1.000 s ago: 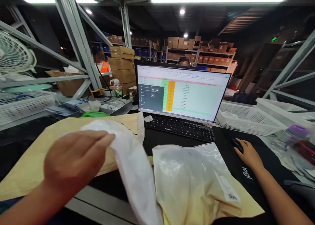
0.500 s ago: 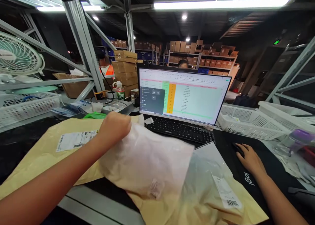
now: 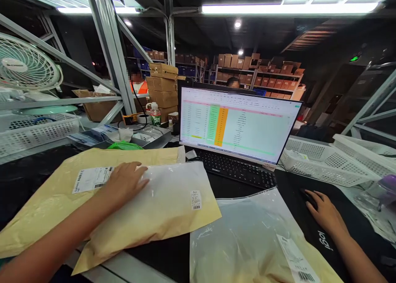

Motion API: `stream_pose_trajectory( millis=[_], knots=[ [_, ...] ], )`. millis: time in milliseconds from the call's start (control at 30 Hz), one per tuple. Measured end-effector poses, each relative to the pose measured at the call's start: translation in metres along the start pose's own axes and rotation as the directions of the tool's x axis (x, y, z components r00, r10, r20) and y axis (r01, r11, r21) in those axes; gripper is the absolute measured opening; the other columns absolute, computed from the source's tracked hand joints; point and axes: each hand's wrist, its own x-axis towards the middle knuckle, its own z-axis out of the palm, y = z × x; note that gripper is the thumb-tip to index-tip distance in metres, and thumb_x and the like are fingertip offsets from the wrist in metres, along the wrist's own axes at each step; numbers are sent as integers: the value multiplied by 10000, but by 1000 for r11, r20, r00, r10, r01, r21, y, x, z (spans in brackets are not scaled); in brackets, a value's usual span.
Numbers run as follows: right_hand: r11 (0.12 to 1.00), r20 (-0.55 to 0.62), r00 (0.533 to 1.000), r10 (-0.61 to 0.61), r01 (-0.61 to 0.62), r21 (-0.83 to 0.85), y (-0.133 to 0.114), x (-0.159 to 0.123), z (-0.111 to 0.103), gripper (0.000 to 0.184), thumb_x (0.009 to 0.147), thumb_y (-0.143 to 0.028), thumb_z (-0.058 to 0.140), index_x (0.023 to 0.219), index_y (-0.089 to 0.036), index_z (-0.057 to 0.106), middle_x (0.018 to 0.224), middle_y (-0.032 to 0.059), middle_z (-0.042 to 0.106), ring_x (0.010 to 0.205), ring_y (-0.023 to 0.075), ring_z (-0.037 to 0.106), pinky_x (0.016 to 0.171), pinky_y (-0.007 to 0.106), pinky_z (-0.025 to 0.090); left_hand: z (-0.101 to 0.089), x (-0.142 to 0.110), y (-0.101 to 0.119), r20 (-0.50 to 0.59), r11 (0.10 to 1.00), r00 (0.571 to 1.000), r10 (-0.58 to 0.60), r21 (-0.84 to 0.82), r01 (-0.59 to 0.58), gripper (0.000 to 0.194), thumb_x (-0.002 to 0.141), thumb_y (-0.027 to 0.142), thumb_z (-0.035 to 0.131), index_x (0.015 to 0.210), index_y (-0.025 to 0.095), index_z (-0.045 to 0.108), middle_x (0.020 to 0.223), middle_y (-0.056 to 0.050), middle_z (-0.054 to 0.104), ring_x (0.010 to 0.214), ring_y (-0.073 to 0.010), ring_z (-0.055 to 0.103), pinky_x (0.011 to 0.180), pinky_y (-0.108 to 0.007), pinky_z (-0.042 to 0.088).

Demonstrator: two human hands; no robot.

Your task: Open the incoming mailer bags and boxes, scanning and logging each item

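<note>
My left hand (image 3: 127, 180) lies with fingers spread on a white-and-yellow plastic mailing bag (image 3: 163, 204), which carries a small barcode label (image 3: 196, 200). Under its left part is a larger yellow mailing bag (image 3: 58, 184) with a white shipping label (image 3: 88, 180). A third mailing bag (image 3: 235, 237), whitish at the top and yellow below, lies nearest me at the right, its barcode label (image 3: 295, 256) slanted. My right hand (image 3: 328, 213) is curled over a black computer mouse (image 3: 309, 198), mostly covered by the fingers, on a dark mouse pad (image 3: 291, 184).
A monitor (image 3: 256, 130) showing a spreadsheet stands behind a black keyboard (image 3: 232, 171). White perforated baskets (image 3: 324, 163) are at the right. A fan (image 3: 27, 64) and another basket (image 3: 40, 136) are at the left. Two people are partly visible beyond the desk.
My left hand has let go of the lifted mailing bag, which now lies flat further left, and its fist has opened. A dark menu has gone from the screen. My right hand stays at the mouse.
</note>
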Motion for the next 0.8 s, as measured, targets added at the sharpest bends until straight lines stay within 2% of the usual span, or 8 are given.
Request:
stream_pose_trajectory(
  millis=[100, 200, 333, 433, 533, 700, 800],
  knots=[
    [1000, -8, 1000, -3, 3, 19, 4, 0, 3, 615, 891, -518, 379, 1328, -179, 649, 1296, 184, 568, 1205, 363, 593, 1038, 532, 513, 16, -35, 24, -141, 978, 979, 146, -130, -164, 334, 899, 368, 581, 1149, 189, 712, 1313, -171, 636, 1185, -364, 609, 1028, -574, 491],
    [1000, -2, 1000, 1, -1, 21, 5, 0, 3, 620, 883, -527, 391, 1329, -182, 648, 1294, 184, 569, 1208, 373, 589, 1035, 545, 514, 20, -76, 65, -235, 925, 936, 261, -218, -313, 342, 920, 347, 600, 1249, 281, 667, 1410, -100, 603, 1256, -298, 587, 1065, -481, 504],
    [1000, 3, 1000, -4, 4, 8, 2, -2, -1, 635, 901, -544, 374, 1341, -176, 646, 1326, 188, 556, 1200, 373, 602, 1046, 533, 510, 22, -111, 122, -339, 886, 921, 194, -343, -313, 303, 949, 283, 590, 1242, 260, 664, 1451, -87, 572, 1318, -251, 547, 1101, -374, 492],
    [1000, -4, 1000, -8, 8, -2, -4, -2, -7, 657, 913, -558, 345, 1333, -159, 657, 1332, 198, 553, 1187, 370, 612, 1052, 523, 506, 29, -119, 149, -396, 846, 899, 188, -400, -353, 265, 945, 212, 589, 1194, 235, 676, 1420, -102, 579, 1331, -246, 528, 1129, -374, 471],
    [1000, 11, 1000, -12, 12, -1, -7, -3, -12, 665, 918, -560, 339, 1326, -148, 663, 1333, 205, 555, 1202, 370, 607, 1060, 521, 501, 36, -119, 158, -391, 836, 897, 206, -406, -369, 253, 938, 154, 590, 1162, 230, 678, 1405, -106, 577, 1337, -249, 515, 1137, -404, 464],
    [1000, 53, 998, 20, -20, -3, -7, -2, -12, 634, 912, -539, 372, 1365, -180, 631, 1354, 187, 548, 1245, 376, 578, 1057, 540, 499, 39, -117, 156, -404, 838, 897, 178, -415, -353, 210, 944, 134, 570, 1105, 219, 676, 1372, -117, 588, 1318, -258, 524, 1097, -436, 498],
    [998, 70, 995, 67, -67, 1, -16, 0, -15, 659, 887, -535, 389, 1372, -153, 620, 1338, 206, 555, 1242, 397, 569, 1034, 565, 507, 37, -116, 155, -409, 844, 891, 199, -390, -368, 190, 944, 152, 570, 1090, 218, 673, 1343, -124, 604, 1280, -263, 553, 1045, -439, 539]
  ],
)
